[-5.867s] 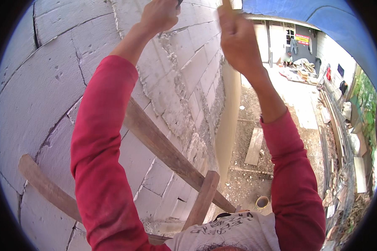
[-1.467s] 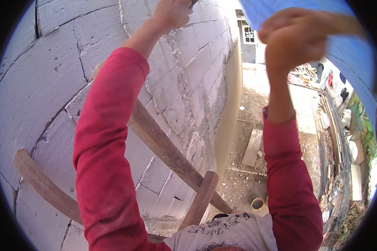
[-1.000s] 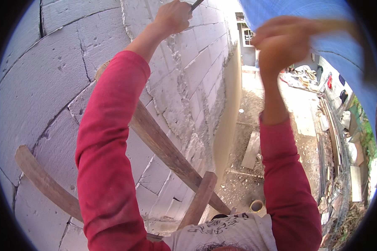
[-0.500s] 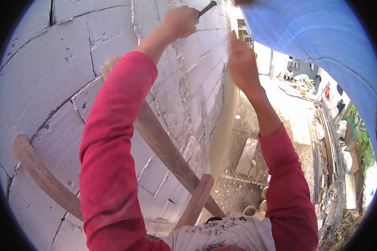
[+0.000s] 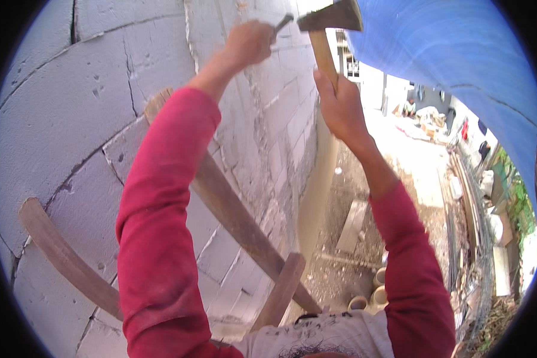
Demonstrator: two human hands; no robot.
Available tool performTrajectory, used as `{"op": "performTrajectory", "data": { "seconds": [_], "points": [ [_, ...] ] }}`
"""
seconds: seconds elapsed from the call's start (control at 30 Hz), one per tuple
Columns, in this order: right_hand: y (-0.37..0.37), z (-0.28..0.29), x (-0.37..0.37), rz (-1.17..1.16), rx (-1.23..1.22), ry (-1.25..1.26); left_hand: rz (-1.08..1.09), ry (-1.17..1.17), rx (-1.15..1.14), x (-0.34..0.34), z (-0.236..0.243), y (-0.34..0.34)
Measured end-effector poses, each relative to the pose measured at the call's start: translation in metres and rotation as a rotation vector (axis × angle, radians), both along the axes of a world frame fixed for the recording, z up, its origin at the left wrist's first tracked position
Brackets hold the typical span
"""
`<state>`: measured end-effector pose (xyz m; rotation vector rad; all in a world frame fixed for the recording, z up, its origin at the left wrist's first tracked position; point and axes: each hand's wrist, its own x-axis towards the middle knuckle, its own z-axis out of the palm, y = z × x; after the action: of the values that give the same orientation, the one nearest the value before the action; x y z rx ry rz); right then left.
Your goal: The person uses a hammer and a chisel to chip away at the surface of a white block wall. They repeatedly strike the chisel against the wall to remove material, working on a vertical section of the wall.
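High against the block wall [image 5: 101, 95], my left hand [image 5: 249, 45] is closed around a dark metal chisel [image 5: 283, 24], whose end sticks out to the right. My right hand [image 5: 343, 107] grips the pale wooden handle of a hatchet [image 5: 334, 17]. The hatchet's dark head is raised beside the chisel's end, with a small gap between them. A rough vertical strip of chipped mortar [image 5: 256, 113] runs down the wall below my left hand. The chisel's other end is hidden by my hand.
A wooden ladder [image 5: 224, 203] leans against the wall beneath my arms. Blue sheeting [image 5: 447, 48] hangs at the upper right. Far below are a board [image 5: 352, 225], several round containers [image 5: 379, 295] and stacked long timber [image 5: 468, 197]. A person [image 5: 409, 107] sits in the distance.
The hatchet's head has come into clear view beside the chisel; before, it was mostly out of frame and blurred. My left hand and the chisel have shifted slightly left and down.
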<state>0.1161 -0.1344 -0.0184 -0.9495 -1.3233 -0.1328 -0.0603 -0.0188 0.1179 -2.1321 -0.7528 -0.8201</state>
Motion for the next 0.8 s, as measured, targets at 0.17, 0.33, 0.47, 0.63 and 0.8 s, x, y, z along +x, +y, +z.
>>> {"op": "performTrajectory", "data": {
  "seconds": [0.17, 0.33, 0.47, 0.63, 0.8],
  "points": [
    [-0.051, 0.032, 0.013, 0.264, 0.317, 0.276, -0.096, -0.104, -0.053, -0.014, 0.001, 0.011],
    [-0.08, 0.044, 0.009, 0.419, 0.457, 0.418, -0.156, -0.104, -0.046, -0.026, 0.012, 0.02],
    [-0.024, 0.035, 0.011, 0.246, 0.581, 0.208, -0.159, -0.1, 0.001, -0.009, 0.011, 0.015],
    [-0.009, -0.002, -0.006, 0.023, -0.007, -0.125, -0.107, -0.024, 0.006, -0.009, 0.008, 0.011],
    [-0.037, 0.018, -0.011, 0.196, 0.369, 0.068, -0.16, -0.056, -0.001, -0.021, -0.002, 0.024]
  ]
}}
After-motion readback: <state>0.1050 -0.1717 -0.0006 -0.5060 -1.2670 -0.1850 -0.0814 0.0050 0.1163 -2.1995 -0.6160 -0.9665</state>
